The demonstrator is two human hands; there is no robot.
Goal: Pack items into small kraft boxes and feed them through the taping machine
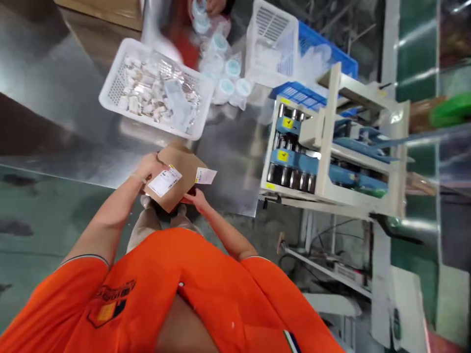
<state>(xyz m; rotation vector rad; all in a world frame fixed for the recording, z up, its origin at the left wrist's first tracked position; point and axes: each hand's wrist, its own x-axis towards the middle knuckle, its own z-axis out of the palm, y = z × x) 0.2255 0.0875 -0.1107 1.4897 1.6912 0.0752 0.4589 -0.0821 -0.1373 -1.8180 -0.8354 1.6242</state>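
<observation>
A brown cardboard box (186, 161) is held in front of my body, over the near edge of the metal table. My left hand (150, 166) grips its left side, close to a white printed label (164, 182) on the cardboard. Lower down on the right, my right hand (197, 199) is closed on the box's near right edge. A second white label or slip (205, 175) sticks out past the box's right side. The fingers under the box are partly hidden.
Beyond the box stands a white basket (110, 88) of small wrapped parts. Clear containers with light-blue lids (226, 86) are grouped behind it, near another person's hand (215, 7). To the right is a cream machine frame (326, 152) with dark cylinders; white and blue crates (272, 19) stand behind.
</observation>
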